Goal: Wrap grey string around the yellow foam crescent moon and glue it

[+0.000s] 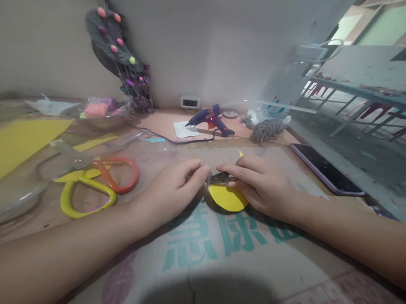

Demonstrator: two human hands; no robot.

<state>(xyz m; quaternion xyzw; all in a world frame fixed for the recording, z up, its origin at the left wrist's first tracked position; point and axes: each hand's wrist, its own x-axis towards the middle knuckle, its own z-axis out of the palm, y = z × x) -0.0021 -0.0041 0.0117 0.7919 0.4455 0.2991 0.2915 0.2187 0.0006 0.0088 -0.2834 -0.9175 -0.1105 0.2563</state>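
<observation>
Left hand (179, 186) curled beside yellow paper disc (229, 199), hold unclear | right hand (262, 180) closed on metal tool (219, 178) over disc | I'd steady disc

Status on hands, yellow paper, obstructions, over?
Right hand holds dark metal tool at yellow paper's upper edge. Left hand by its left edge, grip unclear. Right hand partly covers paper.

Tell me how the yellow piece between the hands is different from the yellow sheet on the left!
Size: the yellow piece is small, while the yellow sheet is much bigger.
Shape: the yellow piece shows a rounded lower edge, but the yellow sheet has long, straight edges.
Place: the yellow piece is partly hidden by the right hand; the yellow sheet lies away from both hands.
Both are yellow and look flat.
</observation>
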